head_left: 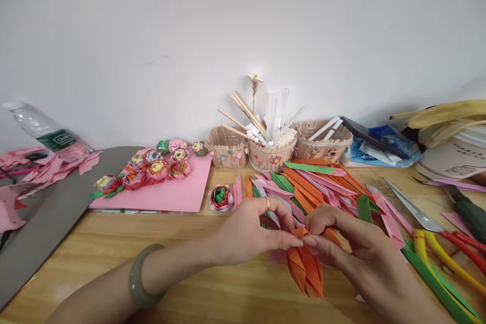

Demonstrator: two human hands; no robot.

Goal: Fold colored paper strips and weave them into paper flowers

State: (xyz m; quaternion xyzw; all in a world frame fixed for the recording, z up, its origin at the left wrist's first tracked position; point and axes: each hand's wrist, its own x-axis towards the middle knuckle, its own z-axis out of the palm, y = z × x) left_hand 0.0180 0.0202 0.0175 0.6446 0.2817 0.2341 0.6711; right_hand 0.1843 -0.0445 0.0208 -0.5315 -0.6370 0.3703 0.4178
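Observation:
An orange folded-paper piece (305, 269) with several pointed petals hangs down between my hands, above the wooden table. My left hand (252, 230) pinches its top between thumb and fingers. From the other side, my right hand (341, 243) pinches the same top, its thumb almost meeting my left thumb. Just behind the hands lies a pile of folded paper strips (309, 190) in orange, pink, green and white. A finished-looking paper flower (221, 197) in red, white and green sits to the left of the pile.
Paper flowers (157, 169) rest on a pink sheet (192, 187) at the left. Three small baskets (271, 157) stand by the wall. Scissors (425, 217) lie at the right, near a white bucket (451, 149). A bottle (53, 134) leans at far left.

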